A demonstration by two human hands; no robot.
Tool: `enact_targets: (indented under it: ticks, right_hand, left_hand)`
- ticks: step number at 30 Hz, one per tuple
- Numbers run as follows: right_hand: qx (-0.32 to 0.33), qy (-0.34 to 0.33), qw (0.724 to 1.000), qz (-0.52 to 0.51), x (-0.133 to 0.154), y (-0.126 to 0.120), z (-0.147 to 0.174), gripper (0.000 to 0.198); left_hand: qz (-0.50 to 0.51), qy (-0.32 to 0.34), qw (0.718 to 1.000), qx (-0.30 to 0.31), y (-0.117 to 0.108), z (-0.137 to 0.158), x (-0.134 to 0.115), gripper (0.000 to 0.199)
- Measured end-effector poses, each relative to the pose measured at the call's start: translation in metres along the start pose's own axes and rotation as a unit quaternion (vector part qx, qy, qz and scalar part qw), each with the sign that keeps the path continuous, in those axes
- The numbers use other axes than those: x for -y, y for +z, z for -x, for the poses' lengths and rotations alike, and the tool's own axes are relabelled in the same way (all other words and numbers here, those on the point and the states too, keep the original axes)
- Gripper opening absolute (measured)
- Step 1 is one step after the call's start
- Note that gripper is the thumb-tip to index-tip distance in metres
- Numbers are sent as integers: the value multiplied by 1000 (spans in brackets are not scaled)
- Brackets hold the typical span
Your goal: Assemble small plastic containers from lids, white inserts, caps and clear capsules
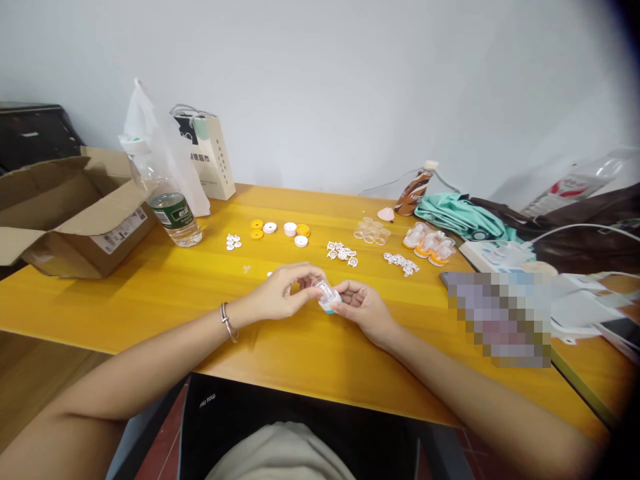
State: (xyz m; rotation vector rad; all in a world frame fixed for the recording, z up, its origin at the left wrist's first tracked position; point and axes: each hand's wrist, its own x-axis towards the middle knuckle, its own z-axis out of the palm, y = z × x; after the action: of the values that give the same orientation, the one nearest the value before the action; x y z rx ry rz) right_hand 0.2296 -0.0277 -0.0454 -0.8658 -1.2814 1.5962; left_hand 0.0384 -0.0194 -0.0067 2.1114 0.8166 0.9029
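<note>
Over the front middle of the table, both hands hold a small clear plastic case with a blue base (329, 299). My left hand (295, 288) pinches its upper left part. The fingers of my right hand (363, 308) are closed round its lower right side. Fingertips hide some of the case. Just beyond the hands lie white openwork plastic pieces (343, 253), a second group of white pieces (401, 263) and clear rings (373, 231). Yellow round parts (257, 230) and white round caps (301, 241) sit farther left, near small white discs (233, 242).
An open cardboard box (95, 227), a water bottle (173, 207) and a paper bag (213, 157) stand at the left. Clear cases with orange bases (430, 244), a brown drink bottle (416, 190), green cloth (465, 215), a blurred-out flat device (500, 320) and a power strip (480, 257) occupy the right.
</note>
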Motion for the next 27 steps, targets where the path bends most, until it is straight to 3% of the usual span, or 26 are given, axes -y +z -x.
enact_targets:
  ticks: [2, 6, 14, 19, 27]
  right_hand:
    - [-10, -9, 1000, -18, 1, 1, -1, 24]
    - [-6, -8, 997, -78, 4, 2, -2, 27]
    - [58, 38, 990, -125, 2, 2, 0, 29]
    - [126, 91, 982, -109, 2, 1, 1, 30]
    - [73, 55, 989, -119, 2, 5, 4, 23]
  left_hand:
    - [51, -24, 998, -5, 0, -1, 4, 21]
    - [128, -48, 990, 43, 4, -5, 13, 36]
    - [163, -60, 984, 34, 9, -6, 17, 22]
    - [108, -42, 993, 21, 11, -4, 11, 19]
    - [22, -15, 999, -41, 19, -1, -1, 15]
